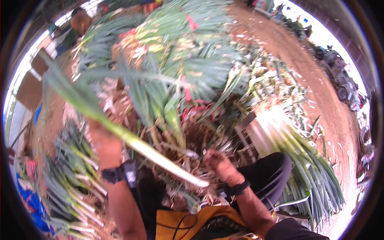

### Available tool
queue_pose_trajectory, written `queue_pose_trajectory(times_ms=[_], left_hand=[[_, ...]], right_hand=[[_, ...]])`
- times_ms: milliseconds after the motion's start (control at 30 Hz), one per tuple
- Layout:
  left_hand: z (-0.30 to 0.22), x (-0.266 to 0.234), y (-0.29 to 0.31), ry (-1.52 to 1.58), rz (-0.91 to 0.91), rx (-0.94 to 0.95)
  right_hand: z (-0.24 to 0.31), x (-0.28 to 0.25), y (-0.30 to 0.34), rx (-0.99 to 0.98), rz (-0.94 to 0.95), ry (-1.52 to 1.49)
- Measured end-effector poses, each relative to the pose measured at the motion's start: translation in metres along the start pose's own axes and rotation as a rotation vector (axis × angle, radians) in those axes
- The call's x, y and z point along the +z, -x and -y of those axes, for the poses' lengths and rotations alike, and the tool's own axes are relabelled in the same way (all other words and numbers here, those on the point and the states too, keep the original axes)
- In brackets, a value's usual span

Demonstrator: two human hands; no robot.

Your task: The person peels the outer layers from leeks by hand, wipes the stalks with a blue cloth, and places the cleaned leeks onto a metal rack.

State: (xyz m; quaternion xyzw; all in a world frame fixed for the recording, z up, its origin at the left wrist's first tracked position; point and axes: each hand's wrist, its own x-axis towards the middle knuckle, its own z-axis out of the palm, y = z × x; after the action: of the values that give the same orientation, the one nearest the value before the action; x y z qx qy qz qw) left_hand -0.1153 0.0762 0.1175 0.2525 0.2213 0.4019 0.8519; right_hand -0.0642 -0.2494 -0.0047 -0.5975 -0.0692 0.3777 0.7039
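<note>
A long green onion [150, 148] slants across the front of me, its white root end low near my right hand and its blurred green leaves up to the left. My left hand [105, 140], smeared by motion, grips it around the green part of the stalk. My right hand [221, 165] is closed just right of the white end, apart from it. A small pale tip shows at its fingers, too small to name. Below and between the hands lie dry peelings [200, 140]. Untrimmed green onions [168, 116] stand heaped just beyond.
Large piles of green onions [192, 52], some with red ties, lie ahead. White-stemmed onions [296, 148] are stacked at my right, and more [76, 180] lie at my left. Leafy scraps [272, 80] litter the dirt floor [320, 108]. Another person [80, 22] is at the far left.
</note>
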Motion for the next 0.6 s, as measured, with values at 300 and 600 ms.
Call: queue_pose_trajectory(times_ms=[300,600], left_hand=[[-0.043,-0.048,-0.018,0.015,0.160,0.236],[-0.014,-0.035,-0.005,-0.343,0.222,0.430]], right_hand=[[-0.150,-0.076,-0.022,-0.063,-0.037,1.183],[-0.066,0.034,-0.036,-0.384,0.165,0.421]])
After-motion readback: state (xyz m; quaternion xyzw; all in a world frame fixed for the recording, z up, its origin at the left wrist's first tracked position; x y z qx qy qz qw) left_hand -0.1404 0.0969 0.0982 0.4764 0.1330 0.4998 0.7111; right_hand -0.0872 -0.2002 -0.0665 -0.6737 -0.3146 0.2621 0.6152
